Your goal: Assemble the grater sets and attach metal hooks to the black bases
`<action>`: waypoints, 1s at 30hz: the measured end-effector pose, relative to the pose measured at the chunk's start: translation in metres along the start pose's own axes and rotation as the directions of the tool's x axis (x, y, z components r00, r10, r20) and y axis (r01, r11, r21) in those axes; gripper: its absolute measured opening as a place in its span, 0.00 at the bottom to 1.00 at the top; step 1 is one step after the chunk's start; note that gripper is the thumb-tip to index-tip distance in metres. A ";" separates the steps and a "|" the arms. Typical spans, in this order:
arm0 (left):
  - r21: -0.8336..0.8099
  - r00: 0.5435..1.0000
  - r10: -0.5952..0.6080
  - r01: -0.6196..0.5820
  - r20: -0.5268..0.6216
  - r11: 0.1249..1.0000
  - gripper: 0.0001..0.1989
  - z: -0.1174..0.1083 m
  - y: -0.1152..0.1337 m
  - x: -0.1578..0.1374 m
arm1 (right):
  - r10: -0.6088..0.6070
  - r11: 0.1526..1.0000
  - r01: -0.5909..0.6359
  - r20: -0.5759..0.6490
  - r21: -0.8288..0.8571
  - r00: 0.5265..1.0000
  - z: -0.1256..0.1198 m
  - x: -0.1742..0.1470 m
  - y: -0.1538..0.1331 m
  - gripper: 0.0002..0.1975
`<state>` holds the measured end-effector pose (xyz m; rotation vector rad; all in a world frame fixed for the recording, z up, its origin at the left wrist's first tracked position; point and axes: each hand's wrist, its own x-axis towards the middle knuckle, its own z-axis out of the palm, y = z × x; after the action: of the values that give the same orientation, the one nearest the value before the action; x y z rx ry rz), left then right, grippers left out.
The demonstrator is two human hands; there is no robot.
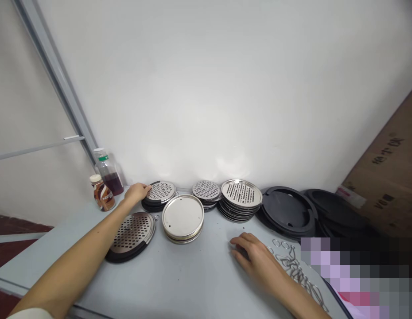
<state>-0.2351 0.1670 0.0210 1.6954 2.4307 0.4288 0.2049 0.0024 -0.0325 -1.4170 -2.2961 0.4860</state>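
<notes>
My left hand (137, 193) reaches to the back left, its fingers closed at the rim of a round metal grater (161, 191) with a black edge, which lies on top of a small stack. Under my left forearm is a larger-holed round grater (134, 231), also black-edged, partly hidden by the arm. My right hand (250, 253) hovers low over the table at the right, thumb and fingers loosely apart with nothing seen in them. Nearest to it are several metal rings and clips (297, 270).
Plain metal discs (183, 215) are stacked mid-table. Behind stand stacks of fine grater plates (206, 190) and slotted grater plates (242, 193). Black round frames (287, 210) lie right, near a cardboard box (388, 173). A brown bottle (103, 193) and a clear bottle (109, 173) stand left.
</notes>
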 end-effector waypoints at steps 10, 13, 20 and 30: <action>0.088 0.898 0.400 -0.390 -0.186 0.917 0.19 0.005 0.051 -0.087 | -0.013 0.999 0.019 0.155 -0.041 0.988 -0.002 -0.007 -0.006 0.35; 0.113 0.885 0.448 -0.436 -0.126 0.893 0.18 0.010 0.068 -0.108 | 0.021 1.000 -0.016 0.234 -0.022 0.972 -0.001 -0.010 -0.010 0.38; 0.209 0.912 0.405 -0.386 -0.060 0.899 0.16 0.016 0.067 -0.103 | 0.012 1.000 -0.009 0.305 -0.011 0.952 -0.009 -0.009 -0.008 0.47; 0.329 0.969 0.243 -0.214 -0.049 0.920 0.20 0.014 0.076 -0.126 | -0.062 0.996 0.035 0.374 0.079 0.925 -0.022 -0.009 0.003 0.59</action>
<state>-0.1189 0.0762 0.0259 2.1512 2.4813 0.1378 0.2217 -0.0027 -0.0159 -1.3205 -2.5706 0.8829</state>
